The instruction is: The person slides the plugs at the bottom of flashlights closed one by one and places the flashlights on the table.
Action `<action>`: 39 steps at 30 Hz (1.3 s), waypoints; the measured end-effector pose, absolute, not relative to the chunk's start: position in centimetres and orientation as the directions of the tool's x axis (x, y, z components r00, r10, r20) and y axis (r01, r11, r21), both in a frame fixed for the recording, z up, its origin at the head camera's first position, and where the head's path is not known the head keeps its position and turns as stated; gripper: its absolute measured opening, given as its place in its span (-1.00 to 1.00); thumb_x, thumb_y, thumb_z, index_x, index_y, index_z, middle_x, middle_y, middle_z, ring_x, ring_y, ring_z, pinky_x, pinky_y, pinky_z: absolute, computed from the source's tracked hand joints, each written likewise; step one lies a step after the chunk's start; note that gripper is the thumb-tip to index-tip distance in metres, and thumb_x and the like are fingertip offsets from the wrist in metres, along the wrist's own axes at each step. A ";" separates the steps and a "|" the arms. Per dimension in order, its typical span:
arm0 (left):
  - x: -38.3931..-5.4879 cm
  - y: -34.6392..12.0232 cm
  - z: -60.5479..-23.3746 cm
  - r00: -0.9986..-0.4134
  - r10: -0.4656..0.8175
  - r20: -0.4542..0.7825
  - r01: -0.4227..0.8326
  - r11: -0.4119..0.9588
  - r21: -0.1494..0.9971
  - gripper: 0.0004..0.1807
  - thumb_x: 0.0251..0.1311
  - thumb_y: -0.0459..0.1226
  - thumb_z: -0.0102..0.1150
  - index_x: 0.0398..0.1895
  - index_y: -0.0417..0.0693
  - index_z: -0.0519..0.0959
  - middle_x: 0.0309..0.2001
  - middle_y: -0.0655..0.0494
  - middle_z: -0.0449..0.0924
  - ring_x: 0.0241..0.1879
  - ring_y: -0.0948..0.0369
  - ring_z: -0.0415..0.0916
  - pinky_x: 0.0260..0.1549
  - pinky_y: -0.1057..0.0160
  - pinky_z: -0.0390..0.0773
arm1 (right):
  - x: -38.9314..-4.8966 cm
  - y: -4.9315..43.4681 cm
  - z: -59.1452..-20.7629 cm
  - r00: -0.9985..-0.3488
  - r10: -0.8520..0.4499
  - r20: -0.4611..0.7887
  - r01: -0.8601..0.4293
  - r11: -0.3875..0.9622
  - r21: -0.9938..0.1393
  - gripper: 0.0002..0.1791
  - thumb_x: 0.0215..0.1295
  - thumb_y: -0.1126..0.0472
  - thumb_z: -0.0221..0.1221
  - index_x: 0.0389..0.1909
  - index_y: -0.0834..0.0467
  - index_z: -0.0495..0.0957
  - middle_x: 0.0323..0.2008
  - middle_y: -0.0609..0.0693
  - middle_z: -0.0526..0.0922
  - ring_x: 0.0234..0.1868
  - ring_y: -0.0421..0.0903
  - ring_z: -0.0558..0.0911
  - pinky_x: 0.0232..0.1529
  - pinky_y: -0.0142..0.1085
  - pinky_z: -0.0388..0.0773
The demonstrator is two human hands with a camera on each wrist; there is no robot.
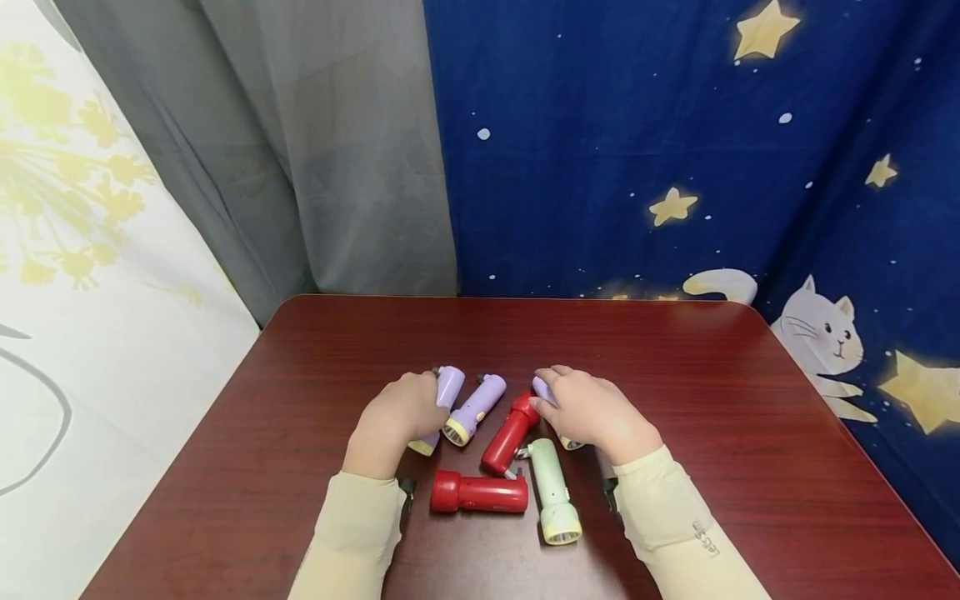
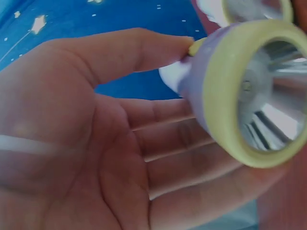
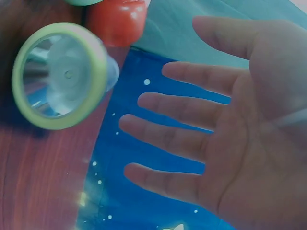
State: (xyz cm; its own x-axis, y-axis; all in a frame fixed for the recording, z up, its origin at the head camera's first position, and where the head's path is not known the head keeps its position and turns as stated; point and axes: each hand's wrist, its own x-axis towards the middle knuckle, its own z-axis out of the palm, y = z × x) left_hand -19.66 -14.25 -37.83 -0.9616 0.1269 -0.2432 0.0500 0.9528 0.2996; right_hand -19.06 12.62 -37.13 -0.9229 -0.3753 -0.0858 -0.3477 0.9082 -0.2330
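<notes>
My left hand (image 1: 402,417) holds a purple flashlight (image 1: 450,385) with a yellow rim, at the left of a group of flashlights. In the left wrist view the thumb presses near its yellow switch, with the fingers behind the flashlight's head (image 2: 216,86). My right hand (image 1: 596,414) is over another purple flashlight (image 1: 543,388), partly hiding it. The right wrist view shows its fingers spread and apart from that flashlight's yellow-rimmed head (image 3: 99,81). Between the hands lie a third purple flashlight (image 1: 480,404) and a red flashlight (image 1: 510,437).
Nearer the front, a second red flashlight (image 1: 480,492) lies sideways, beside a light green flashlight (image 1: 551,487) whose lens points to the front. All are on a dark red wooden table (image 1: 337,333). Grey and blue star-patterned curtains (image 1: 585,167) hang behind it.
</notes>
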 end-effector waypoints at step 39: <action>-17.8 -8.8 -34.5 -0.920 0.350 0.174 0.370 0.638 0.675 -0.42 0.47 -0.27 0.25 0.49 -0.12 0.36 0.20 -0.10 0.66 0.05 0.04 0.69 0.10 -0.07 0.76 | -17.0 11.0 -33.7 -0.885 -0.297 0.359 -0.466 0.589 -0.661 -0.31 0.51 0.11 0.29 0.57 0.10 0.32 0.07 0.14 0.73 -0.08 -0.05 0.79 -0.02 -0.08 0.81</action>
State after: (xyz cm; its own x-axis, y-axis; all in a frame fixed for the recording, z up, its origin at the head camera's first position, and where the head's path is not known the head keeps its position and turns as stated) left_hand -17.78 -8.82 -34.50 -0.9205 0.3499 0.1741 0.3703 0.6381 0.6751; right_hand -17.01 10.97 -33.73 -0.8848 -0.2967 0.3593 -0.4657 0.5885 -0.6609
